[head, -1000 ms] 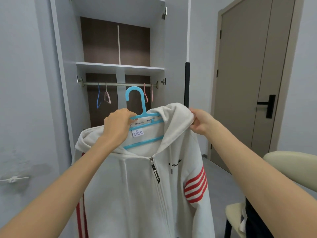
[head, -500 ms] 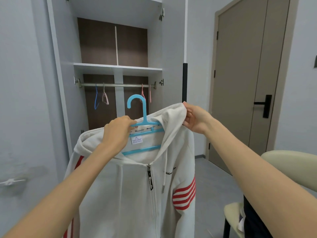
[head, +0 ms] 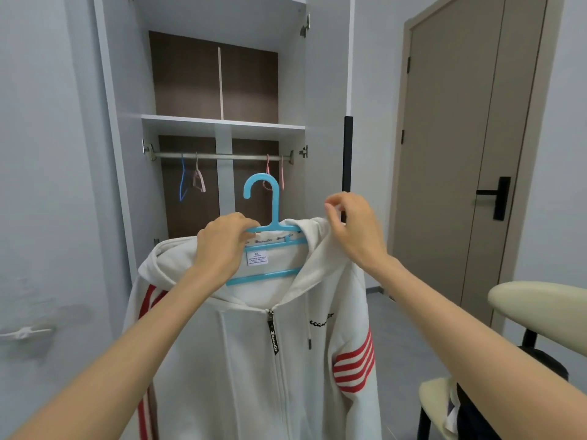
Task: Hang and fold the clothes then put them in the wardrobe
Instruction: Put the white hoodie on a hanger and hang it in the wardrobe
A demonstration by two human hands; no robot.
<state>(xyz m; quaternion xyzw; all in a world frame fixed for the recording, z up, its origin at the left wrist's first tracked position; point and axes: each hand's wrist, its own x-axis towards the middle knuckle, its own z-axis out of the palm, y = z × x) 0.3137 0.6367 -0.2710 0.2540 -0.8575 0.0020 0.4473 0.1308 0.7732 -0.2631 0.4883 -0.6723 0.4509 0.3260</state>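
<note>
A white zip hoodie (head: 254,360) with red stripes on its sleeves hangs on a blue plastic hanger (head: 273,214), held up in front of the open wardrobe (head: 222,125). My left hand (head: 225,246) grips the hanger's left arm together with the hoodie's collar. My right hand (head: 349,230) rests at the hoodie's right shoulder, fingertips curled just above the cloth's edge; whether they pinch fabric is unclear. The hanger's hook sits below the wardrobe rail (head: 222,156).
On the rail hang a blue hanger (head: 183,182) and pink hangers (head: 199,181) at left and more pink ones (head: 274,173) at right. A shelf crosses above the rail. A closed door (head: 470,154) stands to the right. A cream chair (head: 540,306) holding dark clothes is at lower right.
The hoodie and hanger have come closer to the wardrobe. My right hand slid from gripping the hood's edge up to the top of the right shoulder, and the hood has settled back.
</note>
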